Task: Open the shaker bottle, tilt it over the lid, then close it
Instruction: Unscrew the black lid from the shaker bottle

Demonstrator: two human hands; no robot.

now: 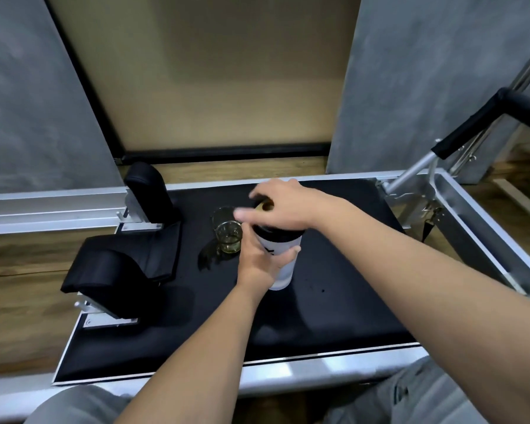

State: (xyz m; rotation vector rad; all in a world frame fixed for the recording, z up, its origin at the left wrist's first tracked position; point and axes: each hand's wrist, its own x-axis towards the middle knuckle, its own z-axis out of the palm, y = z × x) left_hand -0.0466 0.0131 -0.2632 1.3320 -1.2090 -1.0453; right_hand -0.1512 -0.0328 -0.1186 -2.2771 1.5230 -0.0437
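Note:
A white shaker bottle (285,264) with a black top stands upright on the black padded carriage (334,286). My left hand (262,261) wraps around its body from the left. My right hand (283,206) sits over the bottle's black lid (277,234), fingers curled on the top and blurred by motion; a small tan patch shows under the fingers. Most of the lid is hidden by that hand.
A small clear glass (228,238) with yellowish liquid stands just left of the bottle, touching my left hand's side. Black shoulder rests (149,191) and a headrest (120,264) lie to the left. A metal frame rail (484,215) and padded bar (484,117) rise on the right.

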